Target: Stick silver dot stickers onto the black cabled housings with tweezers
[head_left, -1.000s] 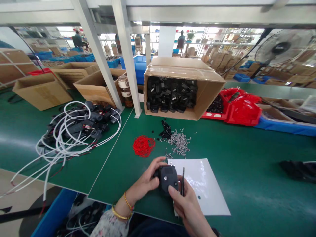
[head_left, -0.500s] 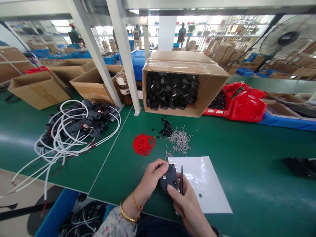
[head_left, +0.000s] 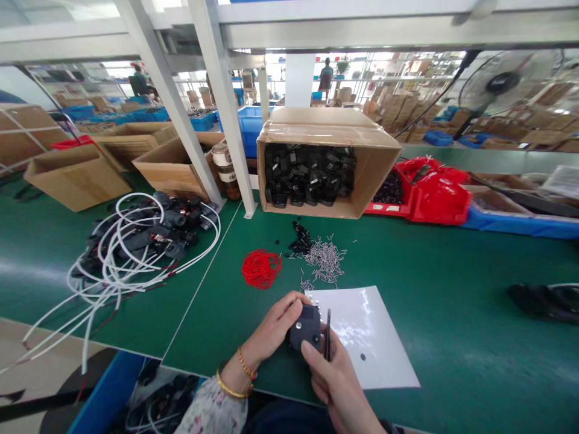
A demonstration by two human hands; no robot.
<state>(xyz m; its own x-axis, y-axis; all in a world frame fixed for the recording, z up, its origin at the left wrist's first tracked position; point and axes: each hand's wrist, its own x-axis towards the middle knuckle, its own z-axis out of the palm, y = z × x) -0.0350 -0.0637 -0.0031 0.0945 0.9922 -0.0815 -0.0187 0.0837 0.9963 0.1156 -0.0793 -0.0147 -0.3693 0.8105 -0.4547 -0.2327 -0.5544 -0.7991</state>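
Observation:
My left hand (head_left: 275,325) is wrapped round a small black plastic housing (head_left: 307,325) held just above the table's near edge. My right hand (head_left: 330,380) presses its thumb on the housing's near side and grips a thin dark tool (head_left: 328,340) that stands upright beside it. Both hands hover over the left corner of a white sheet (head_left: 371,343). A heap of small metal pins (head_left: 325,265), a few black bits (head_left: 301,241) and a bundle of red rings (head_left: 261,269) lie just beyond.
A tipped cardboard box (head_left: 375,163) full of black parts stands at the back. White cables with black connectors (head_left: 136,241) pile up on the left. Red bins (head_left: 434,193) sit at the right, a dark object (head_left: 538,301) far right. Steel posts (head_left: 226,108) rise from the table.
The housing has been turned in my hands, from its face toward me to tilted on edge. The view shifted slightly; the hands stay in the same spot.

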